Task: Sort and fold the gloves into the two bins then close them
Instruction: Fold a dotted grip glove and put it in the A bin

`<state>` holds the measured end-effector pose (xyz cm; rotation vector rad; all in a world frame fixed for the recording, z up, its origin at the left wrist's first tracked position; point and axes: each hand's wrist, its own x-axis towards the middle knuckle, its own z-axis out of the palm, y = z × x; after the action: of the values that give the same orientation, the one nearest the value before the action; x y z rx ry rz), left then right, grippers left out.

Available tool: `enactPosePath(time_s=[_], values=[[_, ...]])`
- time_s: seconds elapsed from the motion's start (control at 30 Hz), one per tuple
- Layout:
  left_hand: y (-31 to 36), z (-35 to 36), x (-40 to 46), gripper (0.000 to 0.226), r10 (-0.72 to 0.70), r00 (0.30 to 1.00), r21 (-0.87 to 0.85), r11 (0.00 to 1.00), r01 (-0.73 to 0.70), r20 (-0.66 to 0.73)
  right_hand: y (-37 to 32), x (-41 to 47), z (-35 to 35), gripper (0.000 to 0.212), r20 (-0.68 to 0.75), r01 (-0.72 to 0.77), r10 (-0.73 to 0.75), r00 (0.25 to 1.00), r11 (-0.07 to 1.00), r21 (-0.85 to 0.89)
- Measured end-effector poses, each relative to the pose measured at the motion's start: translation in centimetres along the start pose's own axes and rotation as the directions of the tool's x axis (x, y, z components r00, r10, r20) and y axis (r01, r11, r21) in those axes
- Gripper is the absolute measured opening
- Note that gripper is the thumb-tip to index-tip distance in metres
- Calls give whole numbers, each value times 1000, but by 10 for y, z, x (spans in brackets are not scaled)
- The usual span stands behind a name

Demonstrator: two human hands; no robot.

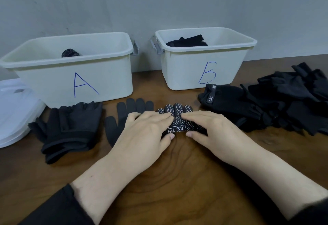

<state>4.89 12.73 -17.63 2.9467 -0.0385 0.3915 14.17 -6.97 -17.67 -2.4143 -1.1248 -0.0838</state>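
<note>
Even, soft indoor light w/ no glare; faint shadows under the hands on the wooden table (pixel 177 180). Wide-angle lens bends the edges, esp. bin A (pixel 71 75) leaning outward. Dark glove pile (pixel 292 100) at right loses detail; slight softness throughout

left sleeve (pixel 58 208): black, at wrist | right sleeve (pixel 310 212): black | hands: bare, no rings

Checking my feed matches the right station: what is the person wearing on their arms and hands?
Both the left hand and right hand are bare, with no rings, watch or gloves. Dark black sleeves end at mid-forearm, leaving the wrists uncovered.
</note>
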Motion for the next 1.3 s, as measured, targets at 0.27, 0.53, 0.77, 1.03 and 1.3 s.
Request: enactPosePath(time_s=[0.27, 0.53, 0.77, 1.03, 1.3], values=[[-2, -2, -1, 42, -61, 998, -71, 996, 59, -26, -5, -5, 0, 28, -99, 27, -33, 995, 998, -61], [1, -11, -11, 26, -157, 988, -358, 922, 151, 14, -18, -16, -24, 11, 74, -130, 113, 991, 948, 291], [4, -8, -1, 28, -165, 979, -264, 956, 128, -122, -15, 2, -25, 18, 117, -183, 165, 979, 971, 155], [-5, -2, 3, 33, -98, 994, -164, 982, 90, -38, -32, 55, -52, 34, 532, -164, 158, 832, 986, -37], [-11, 0, 2, 31, -20, 991, -171, 985, -3, -132, -51, 82, -50, 36, 680, -112, 233, 695, 970, -218]])
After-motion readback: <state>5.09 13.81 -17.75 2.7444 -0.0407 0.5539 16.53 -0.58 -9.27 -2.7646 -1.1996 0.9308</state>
